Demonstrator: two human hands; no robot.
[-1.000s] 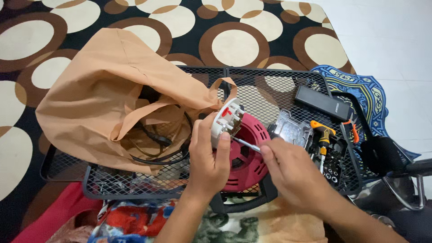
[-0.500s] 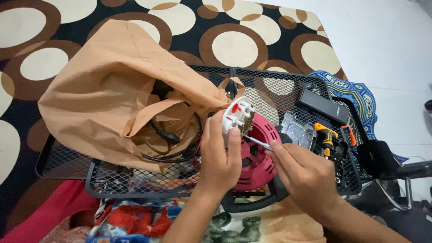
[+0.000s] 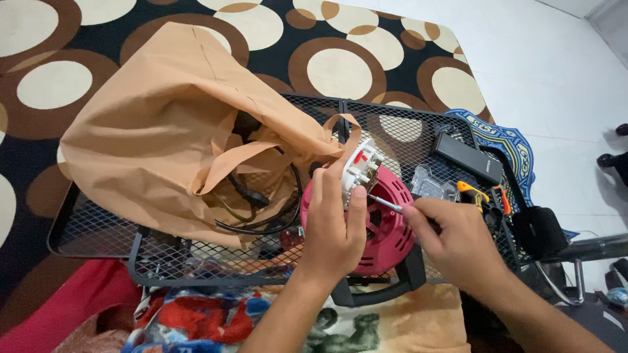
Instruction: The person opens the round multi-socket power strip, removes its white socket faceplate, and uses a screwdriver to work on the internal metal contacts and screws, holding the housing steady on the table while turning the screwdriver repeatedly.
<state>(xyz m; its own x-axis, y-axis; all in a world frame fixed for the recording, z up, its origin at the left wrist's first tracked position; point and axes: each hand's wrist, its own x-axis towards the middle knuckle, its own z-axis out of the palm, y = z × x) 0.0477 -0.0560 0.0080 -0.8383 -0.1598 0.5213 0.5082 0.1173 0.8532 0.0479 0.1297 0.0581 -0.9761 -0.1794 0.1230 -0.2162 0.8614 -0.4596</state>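
My left hand grips a small white plastic part with red marks, holding it upright over a round pink reel-shaped housing with a black handle. My right hand holds a thin screwdriver, its metal tip pointing left at the base of the white part. Both hands work above a black wire-mesh tray. The screwdriver's handle is hidden inside my right fist.
An open tan cloth bag with black cables inside lies on the tray's left. To the right sit a clear plastic piece, a black box and orange-handled tools. Under it all is a circle-patterned rug.
The view has shifted slightly. Both hands have drifted a little to the right with the white part and screwdriver, keeping the same grip.
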